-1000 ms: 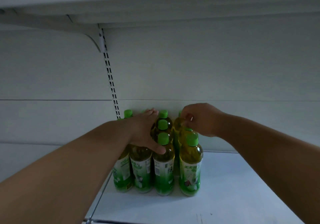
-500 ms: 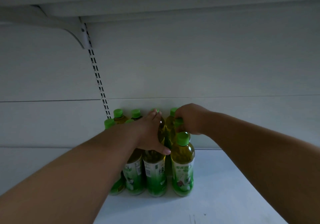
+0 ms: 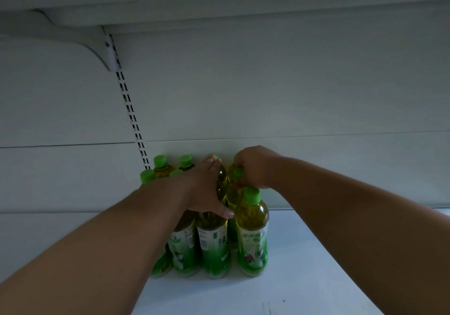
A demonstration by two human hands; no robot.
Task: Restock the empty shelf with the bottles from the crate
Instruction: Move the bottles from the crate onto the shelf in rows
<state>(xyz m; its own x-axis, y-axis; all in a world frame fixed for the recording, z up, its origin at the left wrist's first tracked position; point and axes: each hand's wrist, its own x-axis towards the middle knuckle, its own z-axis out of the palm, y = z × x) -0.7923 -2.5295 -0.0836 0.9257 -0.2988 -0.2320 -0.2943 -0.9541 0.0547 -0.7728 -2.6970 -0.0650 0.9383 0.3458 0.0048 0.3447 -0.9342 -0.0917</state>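
Several green-tea bottles [image 3: 253, 232] with green caps stand in a tight block on the white shelf [image 3: 316, 266], against the back wall. My left hand [image 3: 207, 188] lies flat over the tops of a middle row, fingers stretched toward the back cap, thumb against the shoulder of the front bottle [image 3: 211, 246]. My right hand [image 3: 255, 166] curls its fingers round the neck of a bottle [image 3: 237, 174] behind the front right one. The crate is out of view.
A slotted upright [image 3: 131, 115] runs down the back wall to the left of the bottles. The shelf above hangs on a white bracket [image 3: 102, 47]. Bare shelf surface stretches to the right of the block and in front of it.
My left hand has slid right over the middle row, covering caps that showed before. My right hand stays on the same bottle neck. The camera has panned, shifting the bottles slightly left.
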